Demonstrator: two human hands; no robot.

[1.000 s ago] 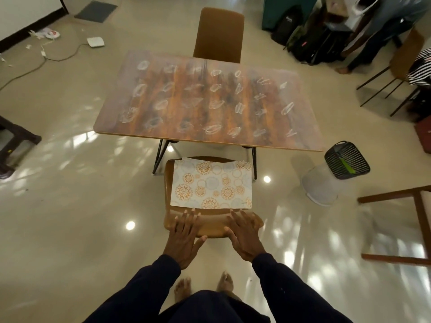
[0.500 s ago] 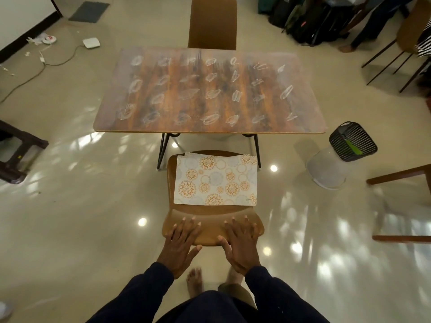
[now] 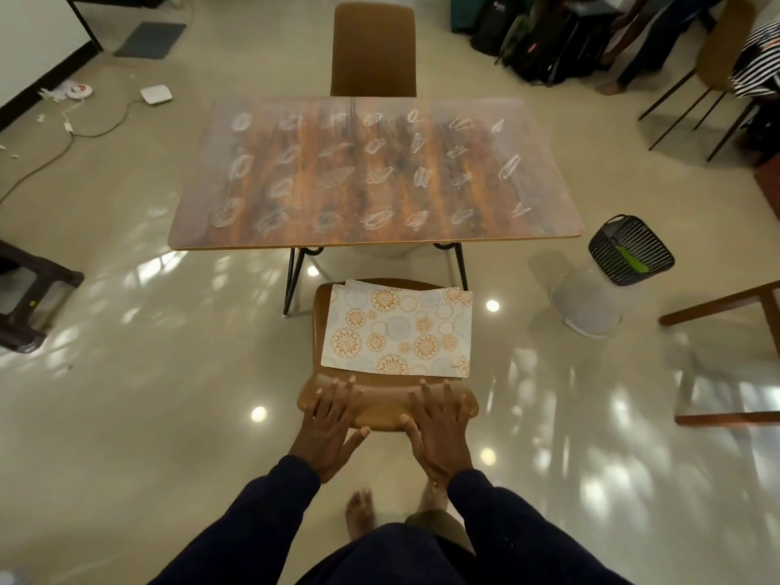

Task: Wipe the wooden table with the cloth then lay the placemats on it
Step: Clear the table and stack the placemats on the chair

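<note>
Glossy floor (image 3: 169, 394), and a wooden table (image 3: 375, 183) covered in white scribbles (image 3: 380, 219), with a chair (image 3: 385, 409) on its near side.
On my feed the placemats (image 3: 399, 331) lie stacked on that chair's seat, just short of the table. The left hand (image 3: 331, 428) and right hand (image 3: 441, 432) rest flat on the backrest, side by side, fingers straight and spread, gripping nothing. A second chair (image 3: 373, 48) stands at the far side, and a fan (image 3: 631, 251) sits on the floor to the right.
</note>
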